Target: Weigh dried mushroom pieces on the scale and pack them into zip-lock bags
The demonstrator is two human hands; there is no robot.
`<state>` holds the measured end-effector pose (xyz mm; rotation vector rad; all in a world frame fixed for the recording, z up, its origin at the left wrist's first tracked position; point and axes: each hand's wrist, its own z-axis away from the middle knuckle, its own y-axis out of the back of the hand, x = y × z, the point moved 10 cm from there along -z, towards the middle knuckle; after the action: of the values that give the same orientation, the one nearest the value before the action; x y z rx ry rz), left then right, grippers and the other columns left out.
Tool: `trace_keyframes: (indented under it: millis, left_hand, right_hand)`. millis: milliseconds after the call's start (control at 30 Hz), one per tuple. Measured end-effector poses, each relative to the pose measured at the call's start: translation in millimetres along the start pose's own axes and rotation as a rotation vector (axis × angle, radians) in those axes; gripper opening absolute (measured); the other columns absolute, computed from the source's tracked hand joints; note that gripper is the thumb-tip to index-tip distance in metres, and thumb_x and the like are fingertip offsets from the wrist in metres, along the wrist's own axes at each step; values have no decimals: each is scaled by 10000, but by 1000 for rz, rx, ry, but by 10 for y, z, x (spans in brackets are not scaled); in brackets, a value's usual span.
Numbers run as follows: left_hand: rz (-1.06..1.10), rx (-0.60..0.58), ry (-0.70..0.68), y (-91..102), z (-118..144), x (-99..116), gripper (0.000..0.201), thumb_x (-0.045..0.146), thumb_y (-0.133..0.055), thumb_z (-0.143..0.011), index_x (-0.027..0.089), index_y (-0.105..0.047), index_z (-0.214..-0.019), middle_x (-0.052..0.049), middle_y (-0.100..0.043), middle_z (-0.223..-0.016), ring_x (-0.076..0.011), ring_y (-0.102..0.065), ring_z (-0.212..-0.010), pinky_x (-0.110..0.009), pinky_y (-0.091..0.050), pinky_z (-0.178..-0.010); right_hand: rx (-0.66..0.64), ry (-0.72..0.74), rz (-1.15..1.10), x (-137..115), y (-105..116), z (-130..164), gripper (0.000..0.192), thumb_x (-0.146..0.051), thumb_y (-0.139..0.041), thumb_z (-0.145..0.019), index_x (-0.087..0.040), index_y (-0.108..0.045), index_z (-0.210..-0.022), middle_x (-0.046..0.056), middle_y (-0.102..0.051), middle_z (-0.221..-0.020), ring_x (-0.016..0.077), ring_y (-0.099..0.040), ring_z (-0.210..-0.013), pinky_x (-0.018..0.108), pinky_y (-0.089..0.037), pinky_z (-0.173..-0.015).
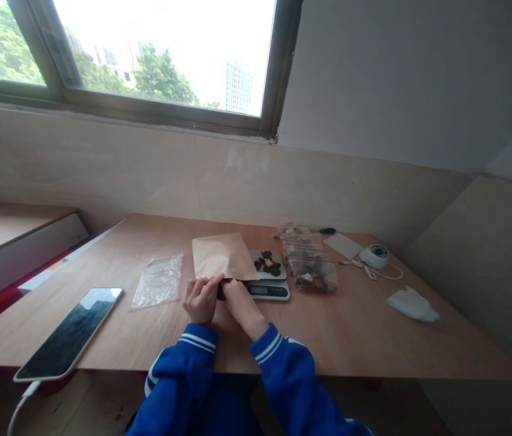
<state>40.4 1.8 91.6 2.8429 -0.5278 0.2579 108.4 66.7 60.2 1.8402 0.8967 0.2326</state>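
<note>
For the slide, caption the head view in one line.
Both hands, left hand and right hand, grip a kraft paper bag beside a kitchen scale.

Both arms wear bright blue sleeves, each cuff ringed by 2 thin white stripes; hands are bare.

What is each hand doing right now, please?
Left hand: closed on the near edge of the brown paper bag.
Right hand: fingers at the bag's opening; whether its grip is closed cannot be told.

Both hands, left hand (201, 300) and right hand (242, 306), pinch the brown paper pouch (222, 256) beside the scale (270, 280).
</note>
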Motion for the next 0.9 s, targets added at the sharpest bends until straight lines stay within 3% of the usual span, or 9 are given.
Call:
trace_keyframes:
  millis: [133,333,433,533,667,900]
  left_hand:
    - [-6,-23,35,-36,-2,-48,172,211,-580,-839,275,-734,-880,-14,-656,-674,-133,-565,-674,-247,-471,-682]
    - [-18,-29,87,-65,6,-128,179,211,-574,-841,276,-731,-898,-8,-645,-666,-142,-547,-673,-242,-460,-670]
    - [-35,-21,95,-77,15,-157,177,211,-577,-839,276,-728,-904,-5,-629,-660,-140,-528,-663,-240,-446,-662]
    - [-49,-19,84,-94,20,-160,169,204,-594,-827,281,-727,-897,-1,-609,-645,-139,-503,-648,-237,-428,-646]
    - [-42,-28,118,-109,23,-190,169,211,-596,-824,290,-724,-902,0,-585,-643,-143,-505,-645,-243,-406,-632]
    - [-82,-40,83,-115,4,-124,154,219,-591,-829,279,-726,-872,5,-567,-618,-135,-479,-629,-238,-385,-619]
  right_hand:
    - [32,91,43,-69,189,197,381,7,-440,-827,-143,-588,-1144,121,-623,-1081,225,-585,-977,352,-525,-842]
    - [174,218,-135,-102,561,460,380,-55,-410,-881,-226,-568,-1181,69,-565,-1177,191,-509,-1126,369,-473,-977]
    - [296,192,-205,46,796,577,347,-99,-403,-909,-240,-571,-1177,74,-561,-1164,182,-515,-1137,371,-456,-998]
    - [420,35,-263,408,950,630,311,-128,-422,-914,-247,-578,-1156,78,-559,-1148,181,-516,-1143,374,-438,-1011]
    - [428,-85,-309,871,858,576,275,-169,-458,-903,-212,-561,-1154,89,-585,-1097,189,-553,-1089,372,-463,-965]
    - [165,-34,-177,1195,500,282,335,-162,-473,-885,-201,-529,-1213,97,-593,-1150,204,-519,-1137,400,-436,-970]
